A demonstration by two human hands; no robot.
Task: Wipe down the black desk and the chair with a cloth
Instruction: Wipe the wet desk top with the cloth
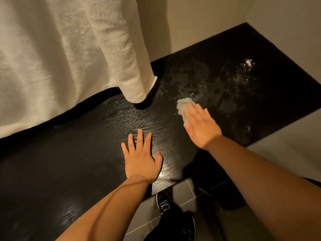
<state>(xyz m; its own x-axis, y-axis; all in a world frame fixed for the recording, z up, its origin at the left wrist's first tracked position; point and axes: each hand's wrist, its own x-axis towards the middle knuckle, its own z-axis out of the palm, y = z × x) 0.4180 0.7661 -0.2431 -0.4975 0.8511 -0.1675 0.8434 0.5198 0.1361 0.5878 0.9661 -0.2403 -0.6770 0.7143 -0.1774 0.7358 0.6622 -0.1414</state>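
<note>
Left hand [141, 158] flat on the black wood-grain counter [73, 171], palm down, fingers spread, grip open and empty. Right hand [201, 126] farther along the same counter, palm pressed down on a small crumpled pale grey cloth [184, 106], fingers stretched out rather than curled, so pinning the cloth under an open grip, not clenching it. Cloth bunched, poking out past the fingertips and the thumb side, lying on the counter roughly mid-surface, between the two ends. Wet smears and bright droplets [246, 64] on the dark surface beyond the cloth, toward the far right corner. Cream fluffy towel-like fabric [52, 58] draped at the upper left, one rolled hanging end touching down near the counter's back edge. Plain beige wall [208, 18] behind. Grey tiled floor [184, 192] below, with black shoes with white markings [165, 202] beside the counter's near edge.
</note>
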